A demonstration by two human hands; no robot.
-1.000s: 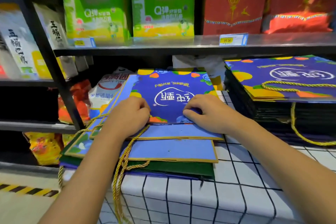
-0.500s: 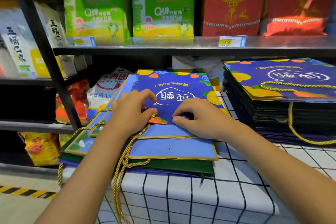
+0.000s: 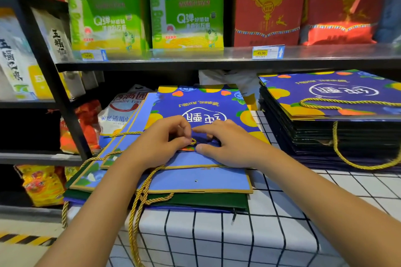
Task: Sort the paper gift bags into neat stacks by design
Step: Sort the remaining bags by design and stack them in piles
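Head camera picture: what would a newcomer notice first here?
First, the two hands, left hand and right hand, meeting on the top blue gift bag at the centre, the left pinching a gold cord. To the right lies a tall stack of bags; green boxes stand on the shelf above.

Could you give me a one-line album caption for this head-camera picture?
Both hands, left and right, work a gold cord on the top blue bag, beside a finished stack.
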